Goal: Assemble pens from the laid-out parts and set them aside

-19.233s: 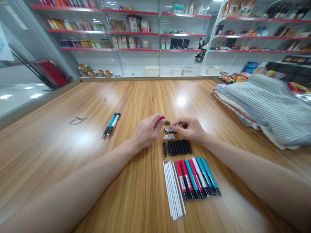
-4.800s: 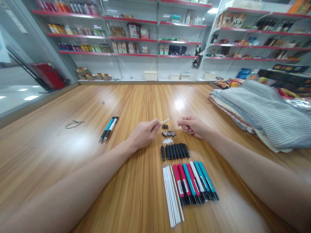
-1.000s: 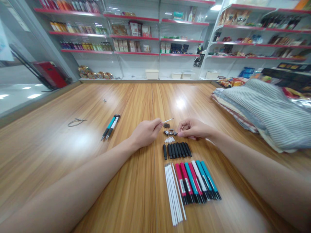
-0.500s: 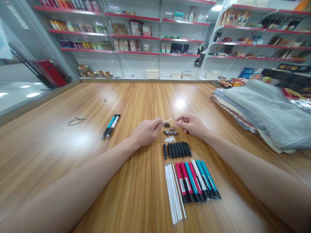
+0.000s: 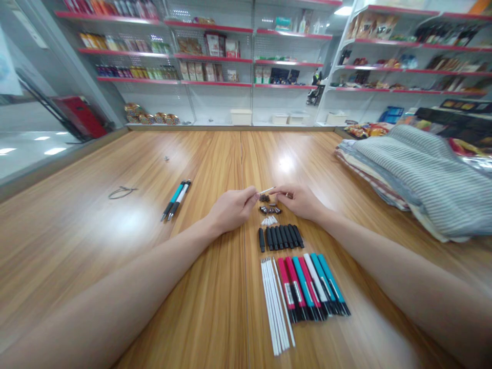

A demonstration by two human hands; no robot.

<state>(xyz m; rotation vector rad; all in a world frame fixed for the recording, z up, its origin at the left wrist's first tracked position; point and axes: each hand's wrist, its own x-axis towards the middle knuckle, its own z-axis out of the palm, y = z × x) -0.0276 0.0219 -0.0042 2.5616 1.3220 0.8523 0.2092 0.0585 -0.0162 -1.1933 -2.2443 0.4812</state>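
My left hand (image 5: 235,209) is closed, pinching a thin white pen refill (image 5: 266,191) that points right. My right hand (image 5: 298,201) has its fingers bent and drawn together at the refill's tip; whatever they hold is too small to make out. Just below lie small dark springs (image 5: 264,198), silver metal tips (image 5: 270,209) and white plastic pieces (image 5: 269,221). Nearer me is a row of black grips (image 5: 283,238). Several white refills (image 5: 275,307) lie beside red, blue and white pen barrels (image 5: 313,287).
Two complete-looking pens (image 5: 177,201) lie left of my hands on the wooden table (image 5: 207,154). A thin cord loop (image 5: 121,192) is farther left. Folded striped cloth (image 5: 418,174) is piled on the right. Stocked shelves (image 5: 213,59) stand behind the table.
My right hand has shifted slightly left, and its fingers now meet the refill's tip. My left hand keeps its grip in nearly the same place.
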